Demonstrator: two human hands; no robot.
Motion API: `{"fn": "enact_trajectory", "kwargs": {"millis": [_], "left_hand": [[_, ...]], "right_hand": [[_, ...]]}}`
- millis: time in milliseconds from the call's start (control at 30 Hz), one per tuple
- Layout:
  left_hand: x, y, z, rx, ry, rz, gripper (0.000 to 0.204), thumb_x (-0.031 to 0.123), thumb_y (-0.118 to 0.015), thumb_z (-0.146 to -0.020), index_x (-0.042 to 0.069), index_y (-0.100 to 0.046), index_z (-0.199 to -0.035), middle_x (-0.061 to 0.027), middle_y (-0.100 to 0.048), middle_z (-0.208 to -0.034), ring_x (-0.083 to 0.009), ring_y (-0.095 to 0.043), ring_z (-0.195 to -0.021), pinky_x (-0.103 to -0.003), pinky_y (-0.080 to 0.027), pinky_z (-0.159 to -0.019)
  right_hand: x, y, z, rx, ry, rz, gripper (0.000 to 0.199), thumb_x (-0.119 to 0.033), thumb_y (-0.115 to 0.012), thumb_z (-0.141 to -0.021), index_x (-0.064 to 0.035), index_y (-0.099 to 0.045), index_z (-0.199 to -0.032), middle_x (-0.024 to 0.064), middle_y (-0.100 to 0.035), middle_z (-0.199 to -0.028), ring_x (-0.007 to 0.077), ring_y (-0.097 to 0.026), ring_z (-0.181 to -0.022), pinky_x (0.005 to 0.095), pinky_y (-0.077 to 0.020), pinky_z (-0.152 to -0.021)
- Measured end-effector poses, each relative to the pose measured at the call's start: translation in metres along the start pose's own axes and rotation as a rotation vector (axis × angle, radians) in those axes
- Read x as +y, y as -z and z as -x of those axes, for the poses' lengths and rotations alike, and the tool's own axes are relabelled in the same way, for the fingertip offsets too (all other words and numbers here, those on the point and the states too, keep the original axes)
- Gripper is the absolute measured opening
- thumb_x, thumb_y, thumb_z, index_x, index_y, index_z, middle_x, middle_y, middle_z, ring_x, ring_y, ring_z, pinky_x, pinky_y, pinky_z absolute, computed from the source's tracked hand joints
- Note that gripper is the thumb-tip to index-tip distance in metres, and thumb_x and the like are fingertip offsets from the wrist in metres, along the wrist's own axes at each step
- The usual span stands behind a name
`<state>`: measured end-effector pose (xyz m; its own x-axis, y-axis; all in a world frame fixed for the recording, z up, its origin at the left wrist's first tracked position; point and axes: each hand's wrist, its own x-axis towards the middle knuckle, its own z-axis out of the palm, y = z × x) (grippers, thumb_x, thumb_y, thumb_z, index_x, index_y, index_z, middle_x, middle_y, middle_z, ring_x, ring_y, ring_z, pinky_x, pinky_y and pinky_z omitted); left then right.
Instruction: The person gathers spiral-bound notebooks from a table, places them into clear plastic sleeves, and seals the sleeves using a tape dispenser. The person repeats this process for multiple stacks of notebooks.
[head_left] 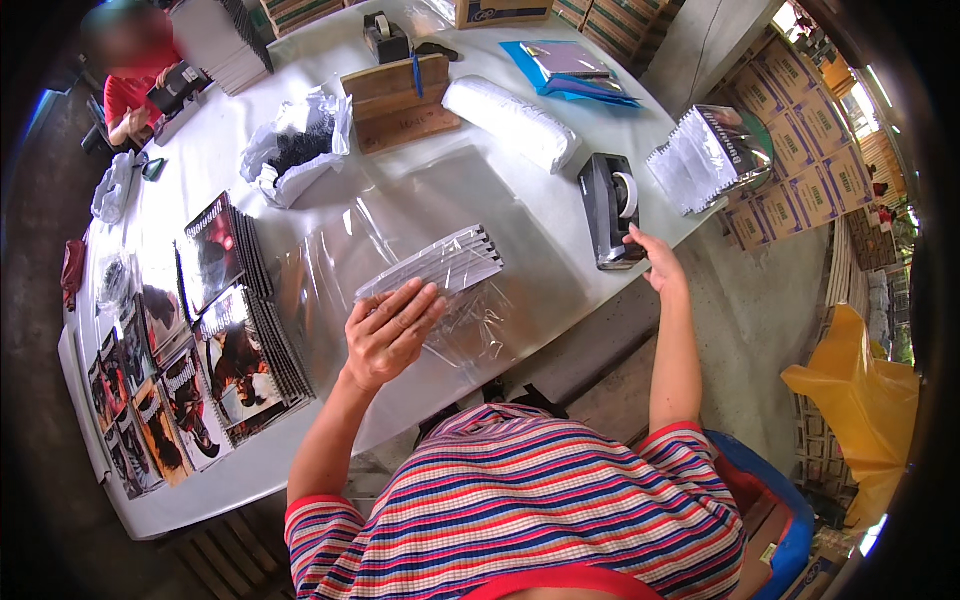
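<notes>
Centrally, we see a slim stack of spiral-bound notebooks (445,262) in clear wrap, lying just beyond our left hand (392,335). Its long axis slants away rightward, roughly toward a black tape dispenser (602,215) standing well apart, near the table's (540,330) right edge. Our left fingers, slightly bent and close together, rest over the stack's near side; we cannot tell whether the thumb grips beneath. Our right hand (657,262) is nearer the dispenser, partly curled, fingertips at its near end; whether they pinch tape, we cannot tell. Farther left, a crumpled pale bag (262,150) holds a dark mass; far right, a clear plastic bag (757,140) holds more spiral-bound books.
</notes>
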<state>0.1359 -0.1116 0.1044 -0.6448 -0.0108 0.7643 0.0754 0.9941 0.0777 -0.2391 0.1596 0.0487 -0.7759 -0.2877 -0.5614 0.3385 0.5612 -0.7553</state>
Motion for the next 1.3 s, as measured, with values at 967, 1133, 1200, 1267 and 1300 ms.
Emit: {"fn": "enact_trajectory", "kwargs": {"millis": [967, 1133, 1200, 1267, 1300], "left_hand": [[0.005, -0.001, 0.004, 0.085, 0.103, 0.031, 0.033, -0.001, -0.076, -0.06, 0.012, -0.074, -0.091, 0.0003, -0.064, -0.081, -0.0166, -0.066, -0.09, -0.028, -0.046, -0.067], [0.003, -0.004, 0.007, 0.08, 0.07, 0.038, 0.038, 0.0, -0.074, -0.06, 0.015, -0.073, -0.095, -0.001, -0.064, -0.086, -0.0162, -0.065, -0.086, -0.027, -0.045, -0.067], [0.002, -0.003, 0.007, 0.048, 0.099, 0.058, 0.041, 0.0, -0.073, -0.06, 0.016, -0.073, -0.098, -0.0018, -0.064, -0.088, -0.016, -0.065, -0.084, -0.027, -0.045, -0.068], [0.0, -0.004, 0.014, 0.051, 0.129, 0.063, 0.036, 0.002, -0.074, -0.064, 0.012, -0.067, -0.098, -0.0053, -0.065, -0.097, -0.0174, -0.065, -0.082, -0.028, -0.046, -0.069], [0.003, -0.006, 0.012, 0.069, 0.172, 0.086, 0.034, 0.002, -0.074, -0.065, 0.01, -0.065, -0.097, -0.0061, -0.066, -0.099, -0.0179, -0.065, -0.082, -0.029, -0.046, -0.07]], "right_hand": [[0.061, -0.019, 0.026, 0.633, 0.083, 0.898, 0.019, -0.033, -0.066, -0.079, -0.0193, -0.072, -0.091, 0.0124, -0.068, -0.098, 0.0342, -0.064, -0.092, 0.0484, -0.0499, -0.08], [0.032, -0.039, 0.1, 0.609, 0.737, 0.231, 0.025, -0.024, -0.058, -0.092, -0.0011, -0.068, -0.089, 0.0078, -0.068, -0.076, 0.0141, -0.061, -0.063, 0.0275, -0.0465, -0.057], [0.001, -0.091, 0.151, 0.274, 0.906, -0.183, 0.023, -0.018, -0.057, -0.093, -0.0006, -0.068, -0.084, 0.006, -0.067, -0.079, 0.0086, -0.057, -0.06, 0.0218, -0.0464, -0.055], [-0.019, -0.144, 0.188, -0.202, 1.018, -0.503, 0.02, -0.014, -0.057, -0.092, 0.001, -0.066, -0.082, 0.0108, -0.065, -0.078, 0.0093, -0.056, -0.06, 0.0225, -0.0466, -0.054], [-0.025, -0.163, 0.196, -0.467, 1.014, -0.636, 0.018, -0.012, -0.057, -0.091, 0.0013, -0.066, -0.082, 0.0116, -0.064, -0.077, 0.0106, -0.056, -0.059, 0.0224, -0.0455, -0.052]]}}
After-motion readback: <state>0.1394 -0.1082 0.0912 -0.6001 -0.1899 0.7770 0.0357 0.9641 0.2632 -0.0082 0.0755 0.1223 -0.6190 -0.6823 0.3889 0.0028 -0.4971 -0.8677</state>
